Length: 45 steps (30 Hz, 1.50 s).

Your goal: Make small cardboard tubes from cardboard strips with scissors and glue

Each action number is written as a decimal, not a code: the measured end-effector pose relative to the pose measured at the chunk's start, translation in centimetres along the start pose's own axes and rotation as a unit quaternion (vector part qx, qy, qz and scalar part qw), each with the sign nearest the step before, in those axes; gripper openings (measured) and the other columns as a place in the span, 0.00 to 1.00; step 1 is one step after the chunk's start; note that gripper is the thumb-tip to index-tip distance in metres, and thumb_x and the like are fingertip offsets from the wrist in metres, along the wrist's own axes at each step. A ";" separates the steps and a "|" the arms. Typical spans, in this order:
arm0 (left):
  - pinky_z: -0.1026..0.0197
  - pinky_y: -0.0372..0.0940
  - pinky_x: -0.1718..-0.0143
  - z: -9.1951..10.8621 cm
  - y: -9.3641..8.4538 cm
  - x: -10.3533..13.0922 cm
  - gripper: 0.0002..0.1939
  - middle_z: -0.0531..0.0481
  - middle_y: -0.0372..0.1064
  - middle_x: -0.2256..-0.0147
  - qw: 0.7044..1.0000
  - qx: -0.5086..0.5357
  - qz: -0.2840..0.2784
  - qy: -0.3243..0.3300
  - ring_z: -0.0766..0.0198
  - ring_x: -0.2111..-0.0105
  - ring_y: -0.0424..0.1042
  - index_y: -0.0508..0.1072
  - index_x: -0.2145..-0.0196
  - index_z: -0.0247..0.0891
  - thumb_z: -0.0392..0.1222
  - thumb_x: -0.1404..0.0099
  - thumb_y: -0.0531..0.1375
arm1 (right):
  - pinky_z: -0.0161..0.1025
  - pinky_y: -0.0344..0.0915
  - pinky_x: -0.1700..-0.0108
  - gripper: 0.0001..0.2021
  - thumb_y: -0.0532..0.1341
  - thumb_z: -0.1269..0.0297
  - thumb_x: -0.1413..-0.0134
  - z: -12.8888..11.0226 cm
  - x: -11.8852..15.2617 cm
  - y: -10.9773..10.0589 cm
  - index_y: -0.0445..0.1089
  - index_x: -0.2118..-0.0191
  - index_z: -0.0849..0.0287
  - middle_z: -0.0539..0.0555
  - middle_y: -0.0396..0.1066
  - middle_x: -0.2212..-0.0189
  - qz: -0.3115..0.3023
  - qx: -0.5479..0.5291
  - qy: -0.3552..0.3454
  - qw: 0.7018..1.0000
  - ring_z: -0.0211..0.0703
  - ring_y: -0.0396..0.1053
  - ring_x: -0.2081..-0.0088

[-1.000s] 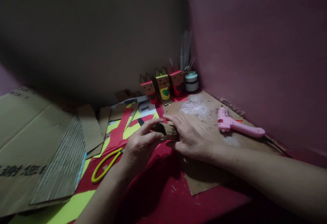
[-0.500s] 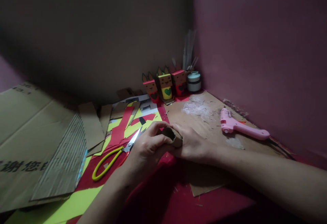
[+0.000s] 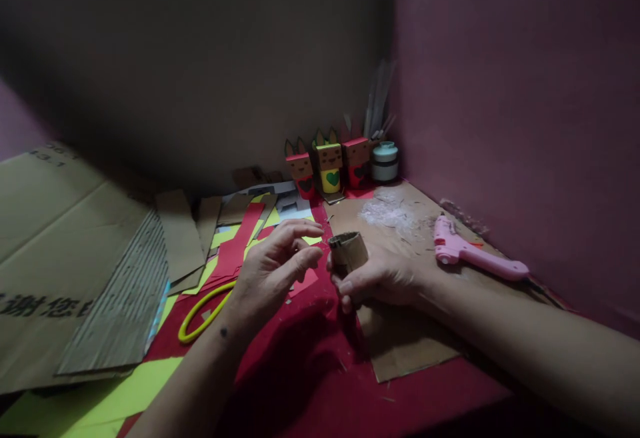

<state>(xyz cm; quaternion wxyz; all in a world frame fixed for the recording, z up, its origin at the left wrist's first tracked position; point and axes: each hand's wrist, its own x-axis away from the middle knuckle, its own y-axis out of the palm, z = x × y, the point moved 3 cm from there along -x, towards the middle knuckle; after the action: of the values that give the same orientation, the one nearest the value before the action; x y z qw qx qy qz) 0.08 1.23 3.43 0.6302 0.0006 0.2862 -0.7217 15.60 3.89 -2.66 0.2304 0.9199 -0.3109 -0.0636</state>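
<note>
Tabletop (image 3: 313,358): left hand (image 3: 273,265) half-curled, right (image 3: 383,279) gripping tube (image 3: 353,254).

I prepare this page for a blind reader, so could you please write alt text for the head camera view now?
A person's right hand holds a short cardboard tube, open end up, while the left hand hovers open beside it without touching. Behind stand three box-headed figures; a pink glue gun lies at right, cardboard pieces and coloured paper at left.
</note>
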 end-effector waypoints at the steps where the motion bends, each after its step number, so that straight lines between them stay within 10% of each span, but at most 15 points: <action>1: 0.64 0.62 0.76 -0.1 0.0 0.0 0.08 0.53 0.68 0.70 1.000 0.007 0.003 -0.008 0.72 0.79 0.63 0.74 0.59 0.39 0.40 0.37 0.60 | 0.35 0.65 0.70 0.14 0.68 0.71 0.64 0.1 0.0 -0.1 0.67 0.67 0.60 0.46 0.66 0.77 -0.002 -0.019 0.010 1.000 0.36 0.66 0.76; 12: 0.56 0.68 0.64 -1.1 1.1 -0.3 0.07 0.42 0.68 0.58 0.999 -0.021 -0.034 0.014 0.55 0.57 0.68 0.76 0.74 0.39 0.40 0.39 0.62 | 0.37 0.66 0.72 0.16 0.70 0.70 0.62 0.6 0.0 0.2 0.69 0.63 0.61 0.49 0.68 0.79 -0.016 0.007 0.068 0.998 0.39 0.68 0.77; 18: 0.61 0.63 0.70 -2.4 0.5 -0.6 0.12 0.43 0.67 0.58 0.994 0.024 -0.063 -0.083 0.61 0.64 0.66 0.73 0.79 0.36 0.43 0.40 0.62 | 0.44 0.66 0.54 0.27 0.69 0.65 0.56 -0.7 0.0 0.0 0.64 0.48 0.54 0.55 0.69 0.56 0.063 0.078 -0.121 0.988 0.46 0.69 0.57; 25: 0.63 0.61 0.72 -2.3 0.6 -0.5 0.09 0.43 0.64 0.55 0.981 0.023 -0.139 -0.130 0.62 0.64 0.65 0.76 0.75 0.35 0.43 0.43 0.63 | 0.42 0.63 0.60 0.04 0.64 0.66 0.52 -1.7 0.7 0.0 0.70 0.67 0.57 0.51 0.65 0.67 0.140 0.378 -0.138 0.905 0.42 0.65 0.65; 37: 0.64 0.57 0.74 -4.0 -0.3 -0.8 0.13 0.55 0.64 0.74 0.974 0.091 -0.099 -0.181 0.68 0.76 0.61 0.74 0.60 0.37 0.48 0.40 0.62 | 0.38 0.62 0.73 0.11 0.70 0.68 0.64 -0.1 -0.2 -1.5 0.65 0.78 0.60 0.55 0.69 0.64 0.175 0.074 -0.058 0.980 0.35 0.63 0.75; 45: 0.59 0.64 0.62 -4.2 -0.1 -1.2 0.17 0.46 0.73 0.61 0.978 0.067 -0.039 -0.192 0.60 0.63 0.70 0.73 0.59 0.35 0.44 0.46 0.64 | 0.37 0.65 0.74 0.10 0.68 0.68 0.59 0.0 -0.2 -2.1 0.66 0.78 0.62 0.59 0.65 0.48 0.204 0.058 -0.095 0.973 0.32 0.66 0.74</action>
<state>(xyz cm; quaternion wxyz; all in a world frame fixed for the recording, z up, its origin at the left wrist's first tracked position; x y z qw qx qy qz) -1.23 4.05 0.40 0.6431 -0.1075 0.1106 -0.7501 16.51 5.47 -3.64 0.1538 0.8387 -0.5156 -0.0840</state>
